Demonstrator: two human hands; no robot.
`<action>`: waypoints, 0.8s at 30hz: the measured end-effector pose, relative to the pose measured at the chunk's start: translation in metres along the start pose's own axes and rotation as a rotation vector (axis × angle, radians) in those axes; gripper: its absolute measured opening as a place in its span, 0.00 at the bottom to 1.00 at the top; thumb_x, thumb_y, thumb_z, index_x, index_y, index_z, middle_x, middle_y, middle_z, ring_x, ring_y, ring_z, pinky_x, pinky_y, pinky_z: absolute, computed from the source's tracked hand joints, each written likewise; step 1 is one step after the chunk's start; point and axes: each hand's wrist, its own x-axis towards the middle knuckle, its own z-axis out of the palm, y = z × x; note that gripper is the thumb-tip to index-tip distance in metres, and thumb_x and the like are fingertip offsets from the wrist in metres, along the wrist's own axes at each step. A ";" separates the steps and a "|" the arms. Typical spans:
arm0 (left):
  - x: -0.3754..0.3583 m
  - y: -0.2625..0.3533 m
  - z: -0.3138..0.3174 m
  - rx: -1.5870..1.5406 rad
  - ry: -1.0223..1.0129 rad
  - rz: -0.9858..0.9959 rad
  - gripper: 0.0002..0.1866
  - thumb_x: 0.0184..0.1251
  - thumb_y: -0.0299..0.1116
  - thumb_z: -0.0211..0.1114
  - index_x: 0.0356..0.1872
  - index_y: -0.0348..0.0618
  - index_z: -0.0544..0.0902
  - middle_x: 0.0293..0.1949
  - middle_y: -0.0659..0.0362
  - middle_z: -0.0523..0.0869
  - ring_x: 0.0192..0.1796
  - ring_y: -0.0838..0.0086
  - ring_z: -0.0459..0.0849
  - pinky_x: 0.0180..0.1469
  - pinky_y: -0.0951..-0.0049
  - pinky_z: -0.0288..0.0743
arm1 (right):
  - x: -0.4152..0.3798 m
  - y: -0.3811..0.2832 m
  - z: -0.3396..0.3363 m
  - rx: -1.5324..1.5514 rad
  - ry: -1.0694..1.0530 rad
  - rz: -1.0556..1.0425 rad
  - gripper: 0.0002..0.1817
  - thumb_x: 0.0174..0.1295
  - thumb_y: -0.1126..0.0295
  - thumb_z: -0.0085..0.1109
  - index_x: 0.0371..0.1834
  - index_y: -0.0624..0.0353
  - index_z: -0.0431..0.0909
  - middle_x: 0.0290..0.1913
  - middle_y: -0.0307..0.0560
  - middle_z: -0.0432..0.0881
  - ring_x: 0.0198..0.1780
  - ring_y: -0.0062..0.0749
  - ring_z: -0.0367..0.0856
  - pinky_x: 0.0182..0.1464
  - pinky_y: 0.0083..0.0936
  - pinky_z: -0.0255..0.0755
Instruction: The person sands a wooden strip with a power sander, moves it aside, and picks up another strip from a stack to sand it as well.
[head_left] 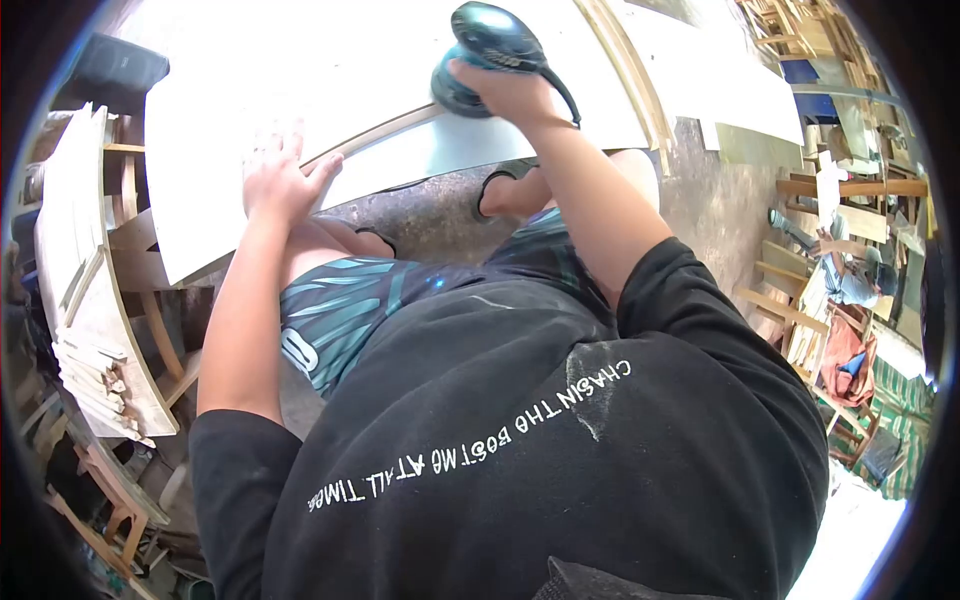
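Observation:
A bright white board with wooden edge strips [390,125] lies in front of me, its surface washed out by glare. My left hand [283,178] rests on the board near its close edge, fingers spread and thumb out to the side, holding nothing. A teal and black power sander [495,38] sits on the board at the top middle. My right hand [508,92] grips the sander's body from the near side, and a dark cord hangs beside the wrist.
At left stands a wooden bench [85,290] with a pile of thin sticks [95,385]. A dark box [115,72] is at upper left. Another person [848,275] is at the far right among wood pieces. Concrete floor [425,215] shows below the board.

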 end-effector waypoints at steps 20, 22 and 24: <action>0.001 0.002 -0.008 -0.002 -0.223 -0.125 0.51 0.67 0.78 0.57 0.73 0.39 0.80 0.76 0.42 0.76 0.76 0.43 0.74 0.75 0.50 0.71 | 0.011 0.024 -0.001 0.033 0.015 -0.030 0.28 0.58 0.46 0.75 0.55 0.54 0.90 0.51 0.52 0.93 0.53 0.41 0.90 0.59 0.37 0.82; 0.002 0.008 -0.016 0.005 -0.221 -0.107 0.52 0.67 0.79 0.57 0.71 0.37 0.82 0.76 0.41 0.76 0.76 0.44 0.73 0.76 0.51 0.70 | 0.006 0.020 -0.026 -0.052 0.087 0.048 0.34 0.60 0.41 0.74 0.62 0.54 0.88 0.57 0.51 0.92 0.59 0.42 0.89 0.65 0.37 0.80; 0.003 0.009 -0.018 -0.030 -0.215 -0.115 0.51 0.67 0.78 0.59 0.71 0.38 0.82 0.76 0.42 0.77 0.76 0.43 0.73 0.77 0.51 0.69 | 0.000 0.009 -0.043 -0.067 0.045 0.143 0.44 0.59 0.36 0.74 0.70 0.58 0.82 0.66 0.55 0.86 0.70 0.43 0.82 0.73 0.34 0.72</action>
